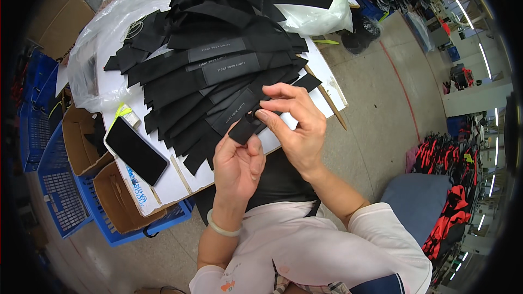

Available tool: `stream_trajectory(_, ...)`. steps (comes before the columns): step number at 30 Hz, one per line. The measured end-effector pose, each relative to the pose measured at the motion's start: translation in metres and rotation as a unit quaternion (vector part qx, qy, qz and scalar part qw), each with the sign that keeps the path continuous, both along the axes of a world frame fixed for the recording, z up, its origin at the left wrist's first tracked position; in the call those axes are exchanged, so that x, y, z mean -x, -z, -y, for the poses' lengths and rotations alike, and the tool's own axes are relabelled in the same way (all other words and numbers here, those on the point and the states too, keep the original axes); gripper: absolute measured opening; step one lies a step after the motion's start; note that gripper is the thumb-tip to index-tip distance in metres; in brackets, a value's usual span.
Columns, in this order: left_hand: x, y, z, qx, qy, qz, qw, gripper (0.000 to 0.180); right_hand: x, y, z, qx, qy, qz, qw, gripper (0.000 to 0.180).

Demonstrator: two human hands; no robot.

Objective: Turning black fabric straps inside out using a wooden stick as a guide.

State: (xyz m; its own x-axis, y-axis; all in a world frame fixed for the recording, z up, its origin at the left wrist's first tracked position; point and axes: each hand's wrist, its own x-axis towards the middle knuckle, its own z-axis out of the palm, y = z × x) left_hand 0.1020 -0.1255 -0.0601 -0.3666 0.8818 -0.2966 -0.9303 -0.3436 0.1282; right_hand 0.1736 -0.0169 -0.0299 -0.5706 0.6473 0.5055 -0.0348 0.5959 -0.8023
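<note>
Both hands meet in front of me at the near edge of the table, working on one black fabric strap (243,130). My left hand (238,166) grips the strap's folded near end from below, fingers closed. With thumb and fingertips, my right hand (297,125) pinches the same strap from the right side. What lies between the right fingertips is too small to make out. Just beyond the hands, a broad pile of black fabric straps (180,100) lies fanned out, some with printed dark grey patches (231,69).
A black phone (136,149) lies at the white table's left corner. Clear plastic bags (90,49) sit beside and behind the pile. A wooden stick (329,100) lies along the right edge. Cardboard boxes (117,198) and blue crates (60,185) stand left; red and black garments (447,212) are stacked right.
</note>
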Motion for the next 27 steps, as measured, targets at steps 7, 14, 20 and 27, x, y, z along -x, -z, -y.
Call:
stream_trajectory(7,-0.023,0.001,-0.009,-0.034,-0.028,0.019,0.999,0.034,0.006,0.012,0.000,-0.219,0.094,-0.054,0.970,0.020)
stream_trajectory(14,-0.024,-0.006,-0.007,0.022,-0.053,-0.037,0.998,0.033,-0.002,0.000,-0.013,-0.175,-0.003,-0.017,0.984,0.014)
stream_trajectory(20,-0.004,-0.011,0.004,0.074,-0.029,-0.210,0.974,0.028,-0.009,-0.014,-0.035,-0.104,-0.169,0.060,0.978,0.012)
stream_trajectory(27,0.011,-0.017,0.003,0.189,-0.141,-0.443,0.865,0.027,-0.007,-0.005,-0.008,0.563,-0.244,-0.099,0.783,0.006)
